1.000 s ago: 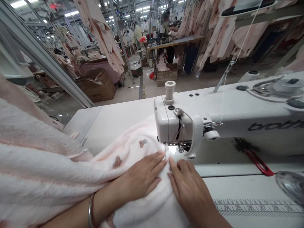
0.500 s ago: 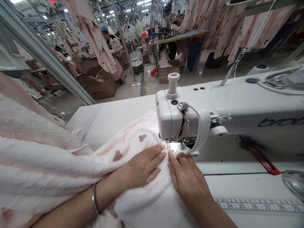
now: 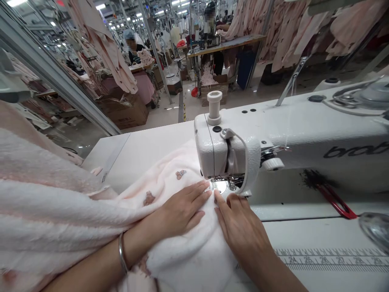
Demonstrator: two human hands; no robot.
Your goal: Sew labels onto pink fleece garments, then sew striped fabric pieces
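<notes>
Creeping slightly nearer the sewing machine (image 3: 225, 142), my left hand (image 3: 182, 209) is lying flat, fingers together; my right hand (image 3: 246, 227) is half curling, whether pinching I cannot tell. Pink fleece (image 3: 164, 182) is spreading beneath both, left of the machine.

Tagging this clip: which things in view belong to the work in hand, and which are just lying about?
In use:
- left hand, flat on the cloth
- right hand, on the cloth by the needle area
- sewing machine, cloth at its needle area

Seemingly just about, untouched:
- red tool
- ruler
- box on the floor
</notes>
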